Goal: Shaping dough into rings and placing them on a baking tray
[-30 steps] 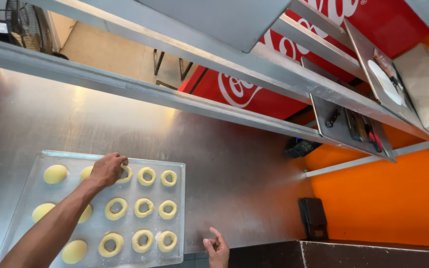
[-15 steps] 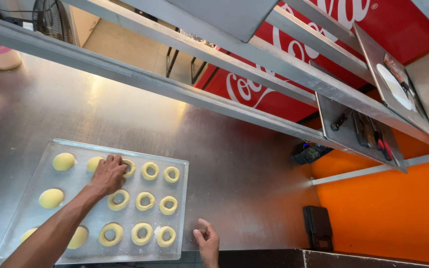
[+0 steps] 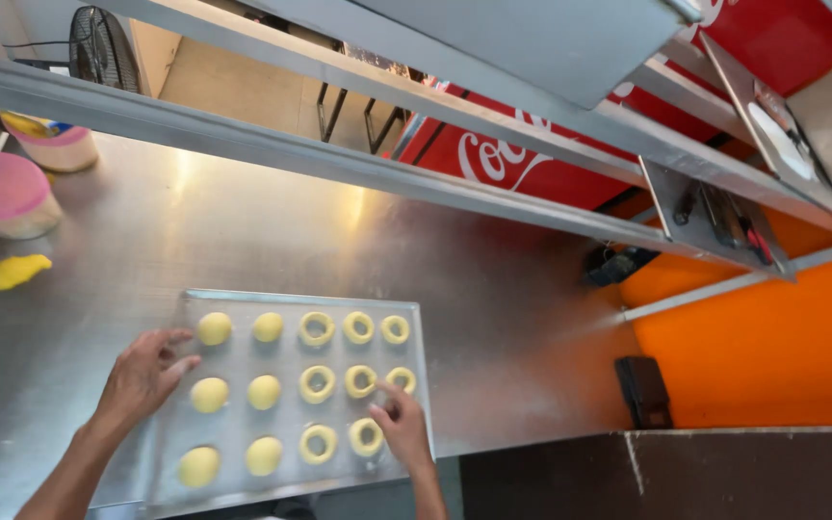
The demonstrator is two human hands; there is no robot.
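Note:
A metal baking tray [image 3: 416, 318] lies on the steel counter. It carries several yellow dough rings [image 3: 318, 328] on its right half and several round dough balls [image 3: 265, 392] on its left half. My left hand [image 3: 142, 376] rests with spread fingers on the tray's left edge, next to a dough ball [image 3: 213, 328]. My right hand [image 3: 400, 424] lies over the tray's lower right corner, its fingers touching a dough ring [image 3: 368, 436]. Neither hand holds anything.
A pink-lidded tub [image 3: 4, 195] and a second tub [image 3: 50, 143] stand at the far left of the counter [image 3: 493, 318]. A lump of yellow dough [image 3: 17, 271] lies near them. A steel shelf rail [image 3: 339, 159] runs overhead. A dark box [image 3: 643, 390] sits by the orange wall.
My left hand has moved off the dough pieces to the tray's left edge. My right hand has come up from the counter's front onto the tray's lower right corner. The view has shifted left.

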